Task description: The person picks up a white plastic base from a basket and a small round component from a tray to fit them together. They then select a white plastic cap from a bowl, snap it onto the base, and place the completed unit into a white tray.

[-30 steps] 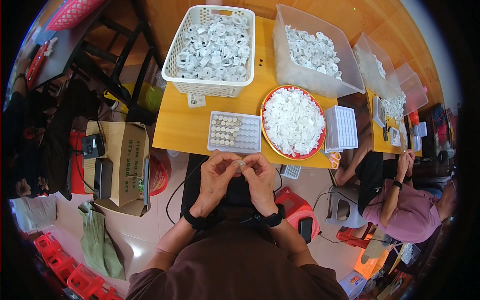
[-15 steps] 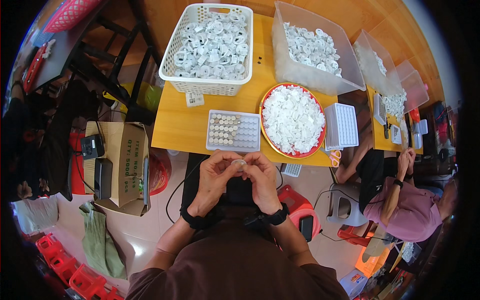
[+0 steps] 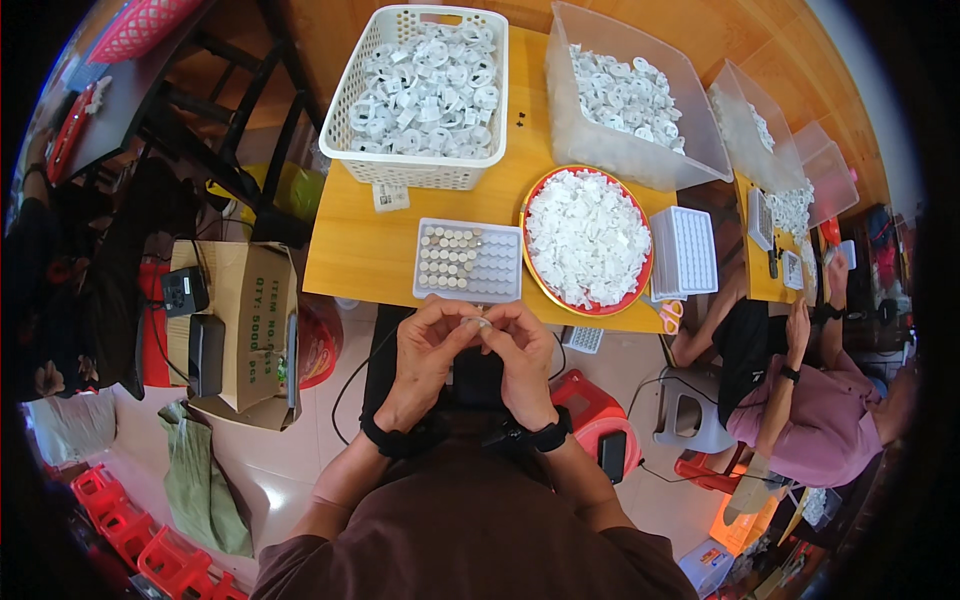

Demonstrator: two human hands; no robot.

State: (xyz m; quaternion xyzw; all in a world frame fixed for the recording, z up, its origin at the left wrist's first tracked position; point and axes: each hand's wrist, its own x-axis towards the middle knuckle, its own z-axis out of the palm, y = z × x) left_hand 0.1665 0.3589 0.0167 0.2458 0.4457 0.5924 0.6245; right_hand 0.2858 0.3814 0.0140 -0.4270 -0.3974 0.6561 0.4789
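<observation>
Just past the table's near edge, my left hand (image 3: pixel 424 350) and my right hand (image 3: pixel 524 365) meet, thumbs and forefingers pinched on one small round whitish part (image 3: pixel 478 322). The fingertips cover much of it. Right beyond them on the table lies a white moulded tray (image 3: pixel 505 262), its left side set with rows of small beige round pieces (image 3: pixel 447 256). A red plate with a gold rim (image 3: pixel 646 268), heaped with small white plastic pieces (image 3: pixel 585 235), stands right of the tray.
A white basket (image 3: pixel 415 174) and a clear bin (image 3: pixel 640 155), both full of white round parts, stand at the back. Stacked trays (image 3: pixel 684 250) sit right of the plate. A co-worker (image 3: pixel 800 420) sits at the right; a cardboard box (image 3: pixel 262 330) stands left.
My hands stay together with slightly shifted fingers, and the round part has turned a little. At the right, the co-worker's hands have moved apart, one reaching farther out.
</observation>
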